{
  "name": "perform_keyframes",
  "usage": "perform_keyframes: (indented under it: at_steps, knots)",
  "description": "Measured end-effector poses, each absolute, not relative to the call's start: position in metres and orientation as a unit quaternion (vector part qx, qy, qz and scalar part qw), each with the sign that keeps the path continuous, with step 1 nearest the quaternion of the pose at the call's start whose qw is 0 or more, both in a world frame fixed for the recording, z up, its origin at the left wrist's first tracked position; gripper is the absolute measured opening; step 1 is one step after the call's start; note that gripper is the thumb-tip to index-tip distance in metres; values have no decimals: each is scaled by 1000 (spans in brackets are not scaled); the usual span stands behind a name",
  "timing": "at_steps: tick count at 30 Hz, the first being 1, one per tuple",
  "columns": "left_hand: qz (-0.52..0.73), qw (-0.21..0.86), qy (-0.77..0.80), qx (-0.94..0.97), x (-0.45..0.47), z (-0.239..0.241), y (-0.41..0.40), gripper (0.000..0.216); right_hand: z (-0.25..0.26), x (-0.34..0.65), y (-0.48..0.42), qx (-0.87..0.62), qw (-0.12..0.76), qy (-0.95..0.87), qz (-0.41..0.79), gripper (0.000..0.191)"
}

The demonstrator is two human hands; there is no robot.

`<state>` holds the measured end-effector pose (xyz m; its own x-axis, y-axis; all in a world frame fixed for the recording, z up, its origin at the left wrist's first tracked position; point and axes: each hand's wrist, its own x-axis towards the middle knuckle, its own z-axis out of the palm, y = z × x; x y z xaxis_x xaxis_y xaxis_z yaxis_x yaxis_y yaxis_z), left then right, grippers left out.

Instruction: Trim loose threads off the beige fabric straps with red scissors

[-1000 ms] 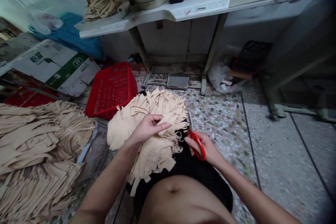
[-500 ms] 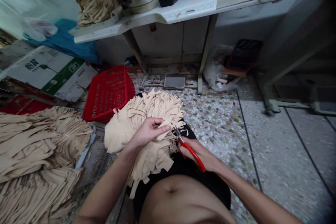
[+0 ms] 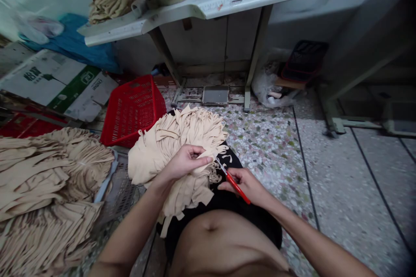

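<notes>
A bundle of beige fabric strips lies across my lap, its looped ends hanging to the right. My left hand pinches one of the strips between thumb and fingers near those ends. In my right hand is a pair of scissors with red handles. Their metal blades point up and left, with the tips at the strip's edge just beside my left thumb. Small cut scraps lie on the black cloth over my lap.
Left of me, a grey crate holds more beige fabric pieces. Beyond it stand a red plastic basket and a white-green carton. Ahead is a sewing table with a machine, fabric pile and black tray; a pedal sits below.
The view has tipped slightly down, so the table sits higher in the picture. My right hand has shifted its fingers on the scissors, and the blades look closer together.
</notes>
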<state>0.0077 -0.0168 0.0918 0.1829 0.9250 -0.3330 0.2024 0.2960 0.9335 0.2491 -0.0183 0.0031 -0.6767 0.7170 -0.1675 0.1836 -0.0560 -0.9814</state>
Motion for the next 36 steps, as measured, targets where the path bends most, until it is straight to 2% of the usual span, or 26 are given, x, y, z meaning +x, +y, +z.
perform_keyframes:
  at_steps: [3,6,12,21,27,36]
  knots:
    - [306,570,557,521,10,90,-17,31,-2,255,-21,-333,207,-675,625,54]
    - [299,564,549,540,13,87,-18,31,3,259,-22,-291,212,-697,620,47]
    - [273,595,533,536,22,80,-19,34,10,257,-23,-257,234,-698,626,42]
    - [225,624,504,554,25,81,-21,31,-10,260,-36,-326,225,-661,637,51]
    - [239,598,492,587,20,83,-27,25,-20,258,-53,-381,246,-609,651,54]
    - [273,581,545,539,18,80,-40,26,-8,252,-55,-292,257,-635,668,48]
